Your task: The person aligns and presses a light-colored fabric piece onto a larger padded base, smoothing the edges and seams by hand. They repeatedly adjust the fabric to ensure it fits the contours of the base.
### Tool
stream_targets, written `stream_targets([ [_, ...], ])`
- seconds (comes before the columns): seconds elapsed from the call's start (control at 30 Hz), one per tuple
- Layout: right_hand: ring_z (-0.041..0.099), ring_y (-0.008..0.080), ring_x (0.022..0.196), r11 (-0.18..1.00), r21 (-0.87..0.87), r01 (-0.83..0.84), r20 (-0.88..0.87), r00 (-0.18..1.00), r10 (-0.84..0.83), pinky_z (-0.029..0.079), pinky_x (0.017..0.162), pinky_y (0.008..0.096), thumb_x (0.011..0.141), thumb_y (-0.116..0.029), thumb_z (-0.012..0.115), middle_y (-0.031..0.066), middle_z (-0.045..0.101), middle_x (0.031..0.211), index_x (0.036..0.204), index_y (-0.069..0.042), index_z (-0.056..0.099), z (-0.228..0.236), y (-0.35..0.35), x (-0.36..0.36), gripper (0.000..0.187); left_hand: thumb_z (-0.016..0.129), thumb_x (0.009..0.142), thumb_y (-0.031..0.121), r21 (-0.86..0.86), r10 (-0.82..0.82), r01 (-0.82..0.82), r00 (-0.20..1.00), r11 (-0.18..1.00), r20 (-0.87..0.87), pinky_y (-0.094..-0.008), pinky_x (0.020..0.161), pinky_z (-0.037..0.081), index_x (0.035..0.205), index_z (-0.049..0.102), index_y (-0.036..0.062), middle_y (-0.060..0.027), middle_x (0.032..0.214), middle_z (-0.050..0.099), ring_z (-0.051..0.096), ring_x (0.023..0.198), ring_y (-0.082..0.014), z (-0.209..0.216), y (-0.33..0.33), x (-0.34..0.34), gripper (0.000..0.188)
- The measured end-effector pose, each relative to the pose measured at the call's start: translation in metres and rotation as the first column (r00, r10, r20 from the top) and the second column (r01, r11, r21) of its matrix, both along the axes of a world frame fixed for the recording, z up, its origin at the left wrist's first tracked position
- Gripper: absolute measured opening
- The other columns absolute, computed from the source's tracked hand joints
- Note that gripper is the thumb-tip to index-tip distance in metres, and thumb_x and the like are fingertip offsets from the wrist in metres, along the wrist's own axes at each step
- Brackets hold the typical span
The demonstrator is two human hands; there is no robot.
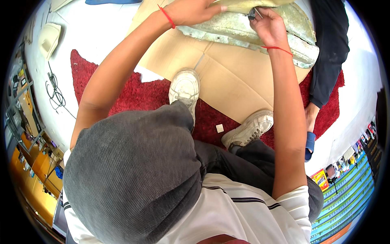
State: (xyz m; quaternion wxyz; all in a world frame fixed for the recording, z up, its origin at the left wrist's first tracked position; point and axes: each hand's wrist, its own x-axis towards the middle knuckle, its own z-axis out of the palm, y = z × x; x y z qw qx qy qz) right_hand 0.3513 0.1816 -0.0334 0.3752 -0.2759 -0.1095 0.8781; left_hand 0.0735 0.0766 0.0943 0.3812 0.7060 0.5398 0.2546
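A large, weathered, grey-green curved panel with a lipped edge lies at the top of the view. Along its far side runs a yellowish, smooth piece, cut off by the picture's upper edge. My left hand reaches in from the left, fingers stretched out and the tips against the yellowish piece. Over the panel my right hand is closed in a pinch. Between its fingertips is a small dark piece with a thin, light-coloured sliver beside it; its kind is too small to make out.
Flattened brown cardboard lies under the panel, over a red rug. Another person's dark-trousered leg with a blue sandal stands close on the right. A cream-coloured piece and a black cable lie left.
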Motion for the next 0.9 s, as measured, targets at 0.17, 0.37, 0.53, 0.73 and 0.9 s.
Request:
stream_targets([
  [0.17,0.068,0.0227,0.090,0.994,-0.061,0.086,-0.022,0.996,-0.088,0.056,0.084,0.0347,0.091,0.003,0.060,0.0116,0.070,0.099,0.105,0.000,0.064,0.050,-0.026,-0.037,0.015,0.050,0.106,0.023,-0.066,0.231,-0.229,0.973,0.971,0.026,-0.0441,0.074,0.050,0.104,0.064,0.0007,-0.0245,0.079,0.064,0.063,0.073,-0.0357,-0.004,-0.016,-0.003,0.026],
  [0.37,0.064,0.0210,0.100,0.903,0.083,-0.421,0.467,0.817,0.338,0.051,0.091,0.0362,0.092,0.004,0.063,0.0097,0.070,0.105,0.110,0.000,0.066,0.050,0.007,-0.015,0.018,0.051,0.104,0.022,0.016,0.238,-0.237,0.971,0.971,-0.016,-0.0473,0.076,0.051,0.106,0.067,0.0009,-0.0285,0.087,0.066,0.068,0.082,-0.0422,-0.006,-0.016,0.003,0.027],
  [0.53,0.065,0.0181,0.072,0.951,0.155,-0.267,0.487,0.858,0.161,0.054,0.062,0.0307,0.092,0.002,0.063,0.0093,0.068,0.087,0.101,-0.003,0.066,0.069,-0.005,-0.026,0.010,0.055,0.101,0.025,-0.003,0.149,-0.150,0.982,0.989,-0.113,-0.0487,0.074,0.052,0.106,0.069,0.0016,-0.0285,0.083,0.066,0.067,0.081,-0.0454,0.007,-0.018,0.009,0.027],
  [0.73,0.064,0.0191,0.070,0.946,0.172,-0.275,0.462,0.870,0.169,0.054,0.063,0.0299,0.093,0.004,0.057,0.0104,0.067,0.083,0.103,-0.001,0.065,0.063,-0.010,-0.013,0.014,0.061,0.095,0.024,0.054,-0.012,0.021,0.987,0.998,-0.161,-0.0508,0.088,0.053,0.122,0.066,0.0005,-0.0264,0.096,0.069,0.066,0.093,-0.0456,0.015,-0.028,0.017,0.036],
  [0.9,0.065,0.0223,0.089,0.909,0.142,-0.392,0.709,0.681,0.183,0.054,0.077,0.0340,0.092,0.004,0.060,0.0107,0.070,0.099,0.108,0.001,0.067,0.044,0.008,0.005,0.017,0.060,0.095,0.023,0.060,-0.082,0.119,0.901,0.991,-0.426,-0.0539,0.103,0.047,0.137,0.056,-0.0035,-0.0221,0.134,0.062,0.059,0.119,-0.0464,0.014,-0.036,0.045,0.050],
])
